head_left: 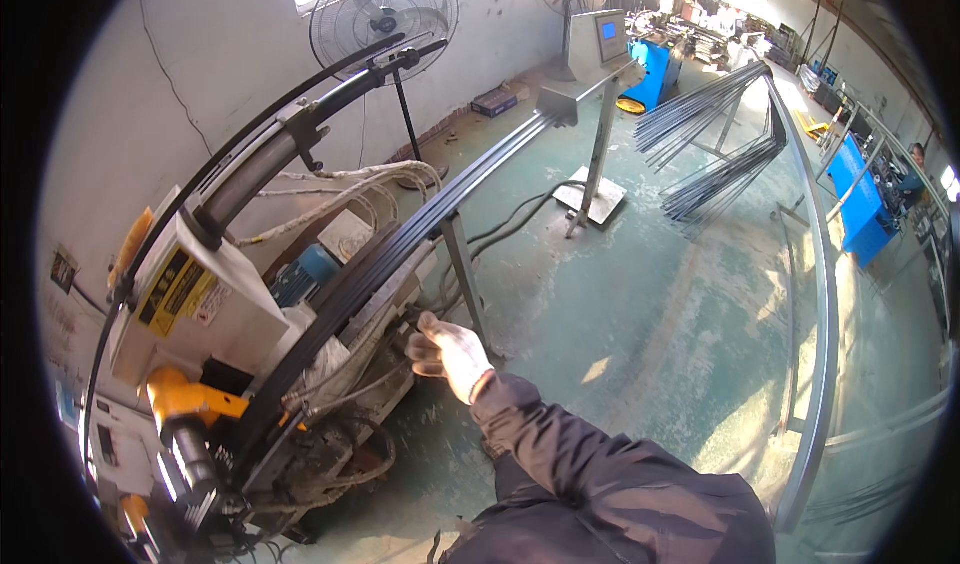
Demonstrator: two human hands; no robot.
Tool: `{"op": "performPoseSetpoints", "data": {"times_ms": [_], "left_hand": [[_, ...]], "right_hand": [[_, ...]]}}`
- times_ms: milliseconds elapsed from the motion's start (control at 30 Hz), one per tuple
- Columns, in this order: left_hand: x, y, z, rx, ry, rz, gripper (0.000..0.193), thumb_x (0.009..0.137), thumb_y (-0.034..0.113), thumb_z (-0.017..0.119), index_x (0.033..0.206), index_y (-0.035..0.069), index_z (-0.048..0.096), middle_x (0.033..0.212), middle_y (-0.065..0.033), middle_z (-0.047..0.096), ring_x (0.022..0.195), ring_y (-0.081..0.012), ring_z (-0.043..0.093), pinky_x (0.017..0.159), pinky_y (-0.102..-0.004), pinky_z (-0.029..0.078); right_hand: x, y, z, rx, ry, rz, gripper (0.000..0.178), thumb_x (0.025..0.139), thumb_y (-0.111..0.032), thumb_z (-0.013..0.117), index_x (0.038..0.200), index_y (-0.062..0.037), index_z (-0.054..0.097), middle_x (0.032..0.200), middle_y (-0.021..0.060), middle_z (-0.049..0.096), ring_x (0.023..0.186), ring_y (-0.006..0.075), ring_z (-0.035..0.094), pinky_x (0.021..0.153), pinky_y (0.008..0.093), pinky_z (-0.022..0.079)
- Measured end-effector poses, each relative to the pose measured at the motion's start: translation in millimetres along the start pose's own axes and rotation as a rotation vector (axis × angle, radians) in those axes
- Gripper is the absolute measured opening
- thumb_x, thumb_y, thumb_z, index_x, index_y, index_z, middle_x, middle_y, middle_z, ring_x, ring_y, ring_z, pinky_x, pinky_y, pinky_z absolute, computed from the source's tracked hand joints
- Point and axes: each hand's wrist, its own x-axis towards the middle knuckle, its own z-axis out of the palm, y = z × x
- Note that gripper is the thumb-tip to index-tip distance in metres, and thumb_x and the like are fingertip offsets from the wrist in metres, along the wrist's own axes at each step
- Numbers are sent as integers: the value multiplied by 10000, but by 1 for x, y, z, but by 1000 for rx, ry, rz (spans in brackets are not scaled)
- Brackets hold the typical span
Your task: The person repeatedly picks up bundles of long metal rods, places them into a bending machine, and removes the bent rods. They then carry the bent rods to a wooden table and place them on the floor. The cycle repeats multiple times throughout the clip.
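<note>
My right hand [455,356], in a pale work glove with darkened fingertips, reaches left beside the machine [205,309]. Its fingers are loosely bent and apart, with nothing visible in them. Close by stand the upright metal post [464,269] and the cables along the machine's side. A bundle of long, thin metal bars [400,239] slopes across the machine, past the post, to a bracket [558,106] farther back. An orange and black machine part [190,401] sits at the near end of the bars. My left hand is out of sight.
A rack [815,294] on the right carries more metal rods [725,174]. A post on a white base plate [590,202] stands mid-floor, with dark cables running from it. A standing fan [385,24], a control box [597,44] and blue equipment [652,72] are farther back.
</note>
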Motion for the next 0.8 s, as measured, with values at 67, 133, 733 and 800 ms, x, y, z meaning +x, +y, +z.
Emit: {"op": "performPoseSetpoints", "data": {"times_ms": [67, 133, 733, 800], "left_hand": [[29, 20, -1, -1, -64, -73, 252, 1068, 252, 708, 1253, 101, 787, 1089, -160, 797, 970, -338, 761, 873, -445, 607], [60, 40, -3, 33, -105, -94, 271, 1066, 265, 706, 1273, 103, 773, 1121, -165, 787, 999, -347, 753, 890, -454, 604], [155, 67, -38, 289, -187, 39, 478, 1047, 377, 692, 1453, 128, 649, 1405, -211, 700, 1261, -428, 683, 1045, -527, 577], [152, 63, -41, 350, -173, 114, 503, 1045, 390, 691, 1473, 130, 636, 1437, -216, 690, 1290, -437, 676, 1063, -536, 574]], "right_hand": [[53, -18, 28, 61, 80, 46, 804, 1017, -598, 827, 1468, 44, 652, 1254, 162, 769, 1020, 278, 786, 823, 412, 684], [97, -30, 47, 83, 106, 84, 890, 965, -653, 860, 1500, 30, 663, 1318, 169, 763, 1000, 284, 760, 786, 416, 678], [201, -57, 69, 88, 367, -141, 279, 929, -179, 925, 1053, 45, 815, 966, 94, 815, 818, 243, 759, 771, 401, 586], [197, -61, 70, 20, 378, -171, 262, 947, -176, 903, 1028, 55, 809, 928, 85, 807, 811, 242, 756, 778, 408, 594]]}}
